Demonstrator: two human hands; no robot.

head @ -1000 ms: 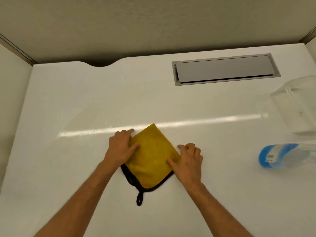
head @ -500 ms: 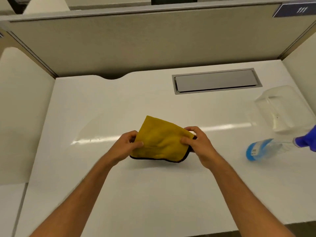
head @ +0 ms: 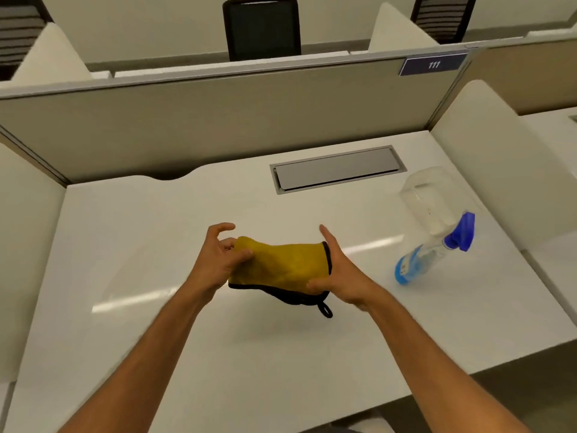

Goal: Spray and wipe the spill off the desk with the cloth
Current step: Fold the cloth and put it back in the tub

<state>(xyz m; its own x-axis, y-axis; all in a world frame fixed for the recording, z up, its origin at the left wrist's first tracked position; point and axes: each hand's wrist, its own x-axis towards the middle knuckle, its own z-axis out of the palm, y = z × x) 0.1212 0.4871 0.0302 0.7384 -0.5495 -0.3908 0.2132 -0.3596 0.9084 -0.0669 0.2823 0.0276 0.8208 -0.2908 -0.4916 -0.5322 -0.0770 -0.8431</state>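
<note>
— What do we have in our hands?

— We hold the yellow microfibre cloth [head: 281, 264] between both hands, lifted above the white desk [head: 156, 339]. It is folded, with a black hem along its lower and right edges and a small black hanging loop [head: 324, 310] dangling from the lower right corner.

— How do our fingers sit on it?

— Our left hand [head: 218, 257] pinches the cloth's left end: the thumb presses on the top face and the lower fingers curl behind it, while the index finger arches up, clear of the fabric. Our right hand [head: 340, 276] takes the right end, with the thumb pressed on the lower front edge and the fingers stretched out nearly straight along the black hem, pointing away from us. We cannot tell how far those fingers wrap behind the cloth.

— And the spray bottle?

— The spray bottle [head: 427, 254] lies on its side on the desk, well to the right of our right hand and touched by neither hand. Its clear body has a blue base toward us, and the blue trigger head [head: 462, 232] points to the far right. Just beyond it sits a clear plastic container [head: 427, 198], close to the desk's right divider.

— Anything else on the desk?

— A grey cable-tray lid [head: 337, 168] is set into the desk top near the back edge, beyond our hands. Above the beige partition [head: 218, 120] a dark blue sign reading 111 [head: 434, 64] is fixed at the right. We see no clear spill on the surface, only long strips of reflected light.
</note>
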